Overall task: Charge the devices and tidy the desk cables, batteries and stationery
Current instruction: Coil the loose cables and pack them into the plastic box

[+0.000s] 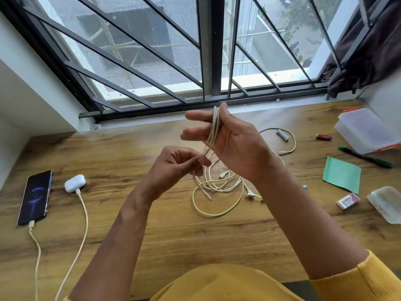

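A cream cable is wound in loops round the fingers of my right hand, raised above the desk. My left hand pinches the same cable just below, and the slack hangs to a loose tangle of cables on the wood. At the left lies a phone with a cable plugged in. Beside it a white earbud case has its own cable attached. A silver battery and a red battery lie at the right.
A clear lidded box stands at the far right by the window. Near it lie a green marker, a green notepad, a small eraser box and a clear plastic case. A dark curtain hangs top right.
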Action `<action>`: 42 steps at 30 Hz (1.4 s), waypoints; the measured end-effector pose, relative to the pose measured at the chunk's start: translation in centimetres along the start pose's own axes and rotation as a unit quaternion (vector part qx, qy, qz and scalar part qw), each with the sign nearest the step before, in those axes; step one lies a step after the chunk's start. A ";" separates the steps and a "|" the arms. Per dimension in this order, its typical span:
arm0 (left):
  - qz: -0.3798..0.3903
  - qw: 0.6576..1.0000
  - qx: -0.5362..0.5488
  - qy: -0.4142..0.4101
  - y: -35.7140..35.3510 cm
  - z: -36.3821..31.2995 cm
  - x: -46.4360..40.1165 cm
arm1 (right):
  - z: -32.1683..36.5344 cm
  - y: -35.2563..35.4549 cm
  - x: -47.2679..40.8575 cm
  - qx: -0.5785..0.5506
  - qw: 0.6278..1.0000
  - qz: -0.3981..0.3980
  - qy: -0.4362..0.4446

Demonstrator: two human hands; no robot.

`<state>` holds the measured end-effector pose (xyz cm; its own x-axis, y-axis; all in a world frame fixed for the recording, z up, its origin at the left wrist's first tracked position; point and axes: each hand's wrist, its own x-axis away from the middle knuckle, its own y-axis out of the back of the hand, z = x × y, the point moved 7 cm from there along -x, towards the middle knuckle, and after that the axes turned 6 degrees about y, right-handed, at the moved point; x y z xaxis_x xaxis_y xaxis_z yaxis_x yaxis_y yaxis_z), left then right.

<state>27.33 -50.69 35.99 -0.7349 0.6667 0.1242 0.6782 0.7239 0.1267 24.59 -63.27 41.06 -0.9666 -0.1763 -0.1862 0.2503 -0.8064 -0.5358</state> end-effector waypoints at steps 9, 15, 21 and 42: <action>0.023 0.997 -0.068 0.034 3.6 0.2 -0.1 | -0.7 -2.2 2.1 0.105 0.956 0.242 -0.131; 0.030 0.987 -0.144 0.063 5.1 -0.3 0.2 | -2.7 -2.7 3.8 0.229 0.893 0.332 -0.200; -0.036 0.984 -0.164 0.051 5.6 -1.5 0.4 | -4.1 -1.4 3.8 0.330 0.866 0.277 -0.254; -0.150 0.987 -0.033 -0.053 2.8 -3.9 2.5 | -2.6 0.7 1.3 0.319 0.943 -0.003 -0.092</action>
<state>27.36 -47.68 40.52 -0.8972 0.4406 -0.0314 0.4254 0.8810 0.2072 23.63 -62.58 38.28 -0.9761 -0.2174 -0.0070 0.2162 -0.9731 0.0799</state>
